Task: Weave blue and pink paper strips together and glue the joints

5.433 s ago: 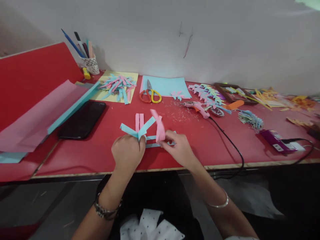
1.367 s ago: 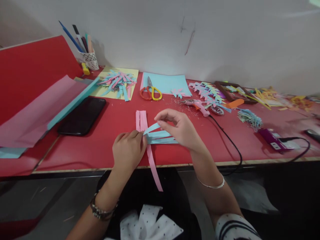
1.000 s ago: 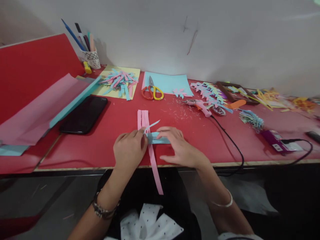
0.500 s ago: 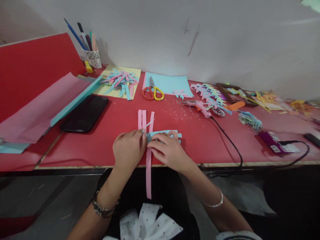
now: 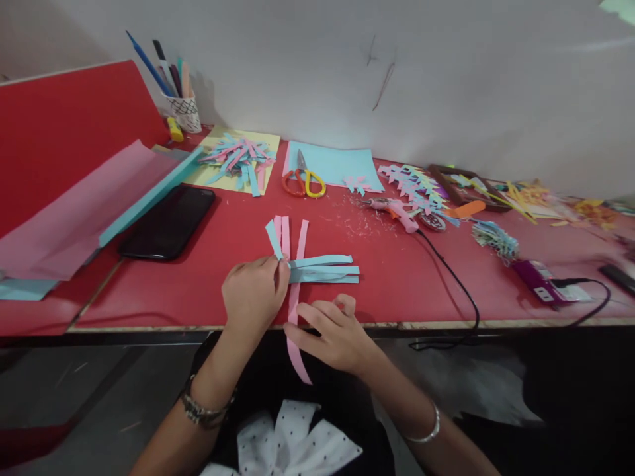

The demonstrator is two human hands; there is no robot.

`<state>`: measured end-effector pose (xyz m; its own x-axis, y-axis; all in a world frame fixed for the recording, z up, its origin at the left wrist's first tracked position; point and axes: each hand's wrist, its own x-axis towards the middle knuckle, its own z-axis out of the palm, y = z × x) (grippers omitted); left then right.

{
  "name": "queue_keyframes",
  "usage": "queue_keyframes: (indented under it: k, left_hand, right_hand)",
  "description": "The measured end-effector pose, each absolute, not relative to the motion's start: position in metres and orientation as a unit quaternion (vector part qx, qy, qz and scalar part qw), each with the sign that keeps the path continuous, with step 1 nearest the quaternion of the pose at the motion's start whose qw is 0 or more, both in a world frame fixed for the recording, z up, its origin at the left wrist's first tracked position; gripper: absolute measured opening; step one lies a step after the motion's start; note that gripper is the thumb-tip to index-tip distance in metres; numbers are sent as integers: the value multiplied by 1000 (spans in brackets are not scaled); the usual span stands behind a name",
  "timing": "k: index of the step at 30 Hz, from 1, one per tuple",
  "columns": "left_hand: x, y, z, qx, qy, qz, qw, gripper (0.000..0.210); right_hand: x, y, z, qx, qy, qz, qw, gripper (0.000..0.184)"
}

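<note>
Pink paper in a long strip (image 5: 294, 297) ran toward the person over the near edge of a red table (image 5: 223, 231), its lower end curling loose over the dark lap. Its upper part stood out beyond three or so blue strips (image 5: 332, 271), which lay sideways toward the right; it seemed to pass under them where they crossed.

The left hand (image 5: 253, 291) was mostly closed, thumb bent in against the curled fingers, and had hold of the paper just beside that crossing. A folded-back blue strip (image 5: 272, 238) poked up past its knuckles, next to a pair of short pink strips (image 5: 284, 231) pointing toward the wall.

The right hand (image 5: 337, 330) was half open at the table's edge, fingers loosely curved. Its thumb and forefinger met the long strip below the crossing, though how firmly they gripped it could not be told.

Beyond the hands, scissors (image 5: 301, 185) with one red and one yellow handle lay against a blue sheet (image 5: 337, 162). A heap of pink and blue cuttings (image 5: 238, 155) sat on a yellow sheet (image 5: 206, 172) to their left. A black phone (image 5: 169, 221) lay left of the hands, near large pink paper (image 5: 89, 218). To the right lay a pink glue gun (image 5: 394, 208), its black cord (image 5: 454, 274) trailing over the table's edge.
</note>
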<state>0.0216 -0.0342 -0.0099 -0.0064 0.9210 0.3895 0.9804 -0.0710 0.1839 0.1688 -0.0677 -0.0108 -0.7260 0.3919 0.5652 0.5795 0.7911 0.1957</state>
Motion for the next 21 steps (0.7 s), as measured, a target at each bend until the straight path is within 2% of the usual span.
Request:
queue_keyframes:
  k: [11,14,16,21]
  left_hand:
    - [22,-34,-8,-691,-694,-200,27,44]
    - [22,-33,-9,-691,-693,-204,30,44]
    - [22,-33,-10,-695,-688,-208,37,44]
    - [22,-35,-11,-698,-680,-221,42,42]
  right_hand:
    - [175,-56,-16,-290,-865,141,385,13]
    - [173,-42,-9,-350,-833,220,368,9]
    - [169,-29,-1,-396,-816,214,362,8]
    - [159,0,7,-490,-808,222,240,16]
